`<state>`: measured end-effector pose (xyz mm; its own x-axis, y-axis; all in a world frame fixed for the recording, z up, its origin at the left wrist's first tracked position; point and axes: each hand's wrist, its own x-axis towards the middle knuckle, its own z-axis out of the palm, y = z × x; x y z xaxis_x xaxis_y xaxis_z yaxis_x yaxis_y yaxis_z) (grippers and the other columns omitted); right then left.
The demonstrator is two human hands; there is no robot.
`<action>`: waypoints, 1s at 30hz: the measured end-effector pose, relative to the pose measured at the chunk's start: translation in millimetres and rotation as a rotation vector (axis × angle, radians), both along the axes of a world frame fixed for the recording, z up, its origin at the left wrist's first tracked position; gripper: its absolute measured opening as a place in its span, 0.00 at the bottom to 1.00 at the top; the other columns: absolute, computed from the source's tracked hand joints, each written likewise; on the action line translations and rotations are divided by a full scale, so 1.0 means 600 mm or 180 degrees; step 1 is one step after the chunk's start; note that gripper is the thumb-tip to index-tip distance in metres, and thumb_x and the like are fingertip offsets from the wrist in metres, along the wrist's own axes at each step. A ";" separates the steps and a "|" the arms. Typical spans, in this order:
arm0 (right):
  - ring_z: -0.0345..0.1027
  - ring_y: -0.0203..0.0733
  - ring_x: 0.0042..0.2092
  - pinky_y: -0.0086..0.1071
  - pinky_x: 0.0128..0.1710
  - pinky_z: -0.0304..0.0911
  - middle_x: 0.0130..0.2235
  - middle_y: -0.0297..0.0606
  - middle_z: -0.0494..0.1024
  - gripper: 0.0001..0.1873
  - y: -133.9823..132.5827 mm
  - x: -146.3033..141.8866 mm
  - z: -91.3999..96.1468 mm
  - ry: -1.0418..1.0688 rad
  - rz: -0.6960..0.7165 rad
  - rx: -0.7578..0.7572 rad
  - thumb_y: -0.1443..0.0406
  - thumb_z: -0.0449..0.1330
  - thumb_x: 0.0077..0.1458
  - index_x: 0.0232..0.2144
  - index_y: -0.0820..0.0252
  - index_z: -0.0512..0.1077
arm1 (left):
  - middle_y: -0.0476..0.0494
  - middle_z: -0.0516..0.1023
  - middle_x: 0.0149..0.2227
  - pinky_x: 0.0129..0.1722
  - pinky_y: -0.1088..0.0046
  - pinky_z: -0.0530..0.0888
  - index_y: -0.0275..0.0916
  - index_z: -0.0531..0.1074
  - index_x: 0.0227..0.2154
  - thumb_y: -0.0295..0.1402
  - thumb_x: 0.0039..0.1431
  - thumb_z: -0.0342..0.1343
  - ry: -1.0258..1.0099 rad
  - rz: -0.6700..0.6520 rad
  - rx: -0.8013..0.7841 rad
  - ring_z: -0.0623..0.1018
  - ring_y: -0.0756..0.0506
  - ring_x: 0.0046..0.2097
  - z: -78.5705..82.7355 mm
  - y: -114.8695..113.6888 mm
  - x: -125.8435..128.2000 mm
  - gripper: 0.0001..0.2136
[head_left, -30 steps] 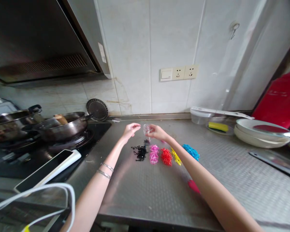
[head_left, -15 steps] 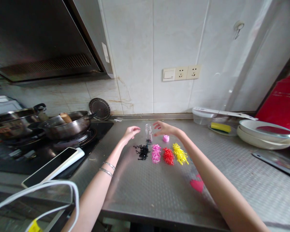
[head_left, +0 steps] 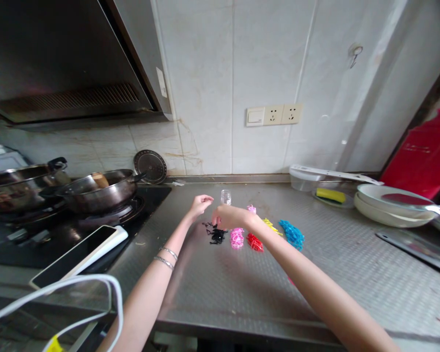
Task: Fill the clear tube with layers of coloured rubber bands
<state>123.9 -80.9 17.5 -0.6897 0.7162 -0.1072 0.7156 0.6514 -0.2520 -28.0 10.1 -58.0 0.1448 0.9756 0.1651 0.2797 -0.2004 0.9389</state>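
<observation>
- My right hand (head_left: 229, 216) reaches across in front of the clear jar (head_left: 226, 196), wrist bent, fingers pointing down toward the black pile (head_left: 217, 236). The back of the hand hides most of the fingers, so I cannot tell how far open it is, whether it touches the pieces or has hold of any.
- My left hand (head_left: 201, 205) is held to the left of the jar, apart from it, fingers loosely curled. I cannot tell if anything is between them.
- 2 silvery bracelets (head_left: 165, 263) circle my left forearm.
- The jar stands upright on the metal counter (head_left: 205, 298), its lower part behind my right hand.
- 5 piles of small pieces lie there: from the left, black, pink (head_left: 236, 238), red (head_left: 255, 242), yellow (head_left: 271, 227) and blue (head_left: 292, 235). My right forearm partly covers the yellow.
- A small pink thing (head_left: 252, 209) sits behind the piles, just beyond my right wrist.
- Well to the right is a yellow sponge (head_left: 330, 195); a phone (head_left: 73, 259) lies at my left, by the stove (head_left: 64, 227).
</observation>
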 end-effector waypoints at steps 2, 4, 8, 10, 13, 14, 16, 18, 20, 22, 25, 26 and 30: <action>0.71 0.39 0.33 0.24 0.25 0.57 0.33 0.45 0.78 0.15 0.009 -0.007 -0.024 -0.0111 0.0034 0.0291 0.75 0.53 0.42 0.32 0.65 0.76 | 0.50 0.67 0.22 0.13 0.82 0.50 0.32 0.72 0.33 0.30 0.45 0.54 0.0014 0.0082 -0.0031 0.58 0.58 0.18 0.003 0.000 0.002 0.11; 0.71 0.41 0.33 0.25 0.25 0.57 0.32 0.45 0.78 0.14 0.015 -0.003 -0.042 -0.0244 -0.0047 0.0480 0.74 0.53 0.42 0.32 0.63 0.76 | 0.51 0.66 0.22 0.13 0.82 0.50 0.32 0.72 0.33 0.29 0.44 0.54 0.0023 0.0126 -0.0034 0.57 0.58 0.17 0.007 -0.001 0.003 0.11; 0.71 0.44 0.33 0.28 0.25 0.60 0.33 0.42 0.78 0.15 0.014 0.016 -0.062 -0.0259 -0.0215 0.0501 0.69 0.57 0.41 0.35 0.59 0.75 | 0.51 0.67 0.22 0.14 0.83 0.51 0.33 0.72 0.33 0.29 0.44 0.54 0.0047 0.0197 -0.0026 0.59 0.57 0.18 0.011 -0.002 0.003 0.10; 0.71 0.44 0.34 0.28 0.27 0.61 0.35 0.42 0.78 0.16 0.009 0.022 -0.068 -0.0167 -0.0280 0.0520 0.67 0.59 0.41 0.36 0.56 0.75 | 0.51 0.66 0.21 0.14 0.83 0.51 0.33 0.72 0.32 0.29 0.44 0.55 0.0046 0.0208 -0.0043 0.59 0.57 0.18 0.011 -0.002 0.002 0.10; 0.71 0.45 0.36 0.29 0.29 0.62 0.36 0.42 0.77 0.14 0.003 0.026 -0.075 -0.0083 -0.0250 0.0670 0.66 0.58 0.44 0.36 0.55 0.75 | 0.52 0.66 0.20 0.14 0.83 0.52 0.33 0.73 0.32 0.29 0.44 0.55 0.0049 0.0224 -0.0055 0.60 0.57 0.18 0.011 -0.002 0.002 0.10; 0.71 0.45 0.37 0.28 0.29 0.62 0.37 0.41 0.77 0.14 0.001 0.026 -0.077 -0.0082 -0.0221 0.0718 0.65 0.57 0.44 0.36 0.54 0.75 | 0.52 0.66 0.20 0.15 0.83 0.52 0.33 0.73 0.32 0.29 0.44 0.55 0.0055 0.0231 -0.0053 0.60 0.57 0.19 0.011 -0.002 0.002 0.10; 0.71 0.44 0.37 0.28 0.29 0.61 0.37 0.40 0.77 0.13 -0.002 0.025 -0.080 -0.0100 -0.0159 0.0790 0.65 0.56 0.45 0.35 0.54 0.75 | 0.52 0.66 0.19 0.15 0.82 0.52 0.33 0.73 0.32 0.28 0.44 0.55 0.0060 0.0234 -0.0049 0.60 0.57 0.18 0.010 -0.002 0.002 0.10; 0.71 0.43 0.37 0.27 0.29 0.60 0.36 0.39 0.78 0.12 -0.004 0.023 -0.083 -0.0126 -0.0107 0.0838 0.65 0.55 0.46 0.34 0.54 0.75 | 0.52 0.66 0.19 0.15 0.82 0.52 0.33 0.73 0.32 0.28 0.44 0.55 0.0043 0.0224 -0.0051 0.59 0.57 0.18 0.011 -0.002 0.003 0.10; 0.71 0.42 0.36 0.26 0.29 0.59 0.35 0.38 0.78 0.12 -0.005 0.021 -0.085 -0.0136 -0.0080 0.0882 0.67 0.54 0.47 0.33 0.54 0.75 | 0.53 0.65 0.18 0.15 0.82 0.52 0.32 0.73 0.32 0.28 0.43 0.55 0.0015 0.0232 -0.0060 0.59 0.57 0.18 0.012 -0.003 0.004 0.10; 0.71 0.41 0.35 0.26 0.28 0.59 0.35 0.38 0.78 0.11 -0.005 0.021 -0.087 -0.0105 -0.0080 0.0892 0.67 0.53 0.47 0.31 0.54 0.75 | 0.53 0.65 0.17 0.16 0.82 0.52 0.32 0.73 0.31 0.28 0.43 0.55 -0.0007 0.0259 -0.0070 0.58 0.57 0.18 0.013 -0.005 0.005 0.10; 0.70 0.40 0.34 0.26 0.27 0.57 0.33 0.37 0.78 0.10 -0.002 0.025 -0.088 0.0077 -0.0103 0.0794 0.67 0.54 0.47 0.30 0.55 0.75 | 0.53 0.64 0.17 0.16 0.83 0.51 0.32 0.73 0.31 0.28 0.42 0.55 -0.0046 0.0258 -0.0075 0.58 0.57 0.18 0.014 -0.005 0.005 0.10; 0.70 0.39 0.33 0.26 0.27 0.57 0.32 0.37 0.78 0.10 0.000 0.028 -0.088 0.0182 -0.0112 0.0730 0.67 0.54 0.47 0.30 0.55 0.75 | 0.53 0.65 0.17 0.15 0.83 0.51 0.32 0.73 0.31 0.29 0.42 0.55 -0.0058 0.0244 -0.0074 0.58 0.57 0.18 0.014 -0.005 0.004 0.10; 0.68 0.34 0.30 0.24 0.29 0.58 0.30 0.34 0.77 0.10 0.010 0.040 -0.085 0.0848 -0.0040 0.0347 0.68 0.55 0.46 0.30 0.58 0.75 | 0.52 0.65 0.19 0.15 0.83 0.51 0.33 0.73 0.31 0.30 0.42 0.55 -0.0050 0.0233 -0.0064 0.59 0.57 0.18 0.012 -0.002 0.001 0.11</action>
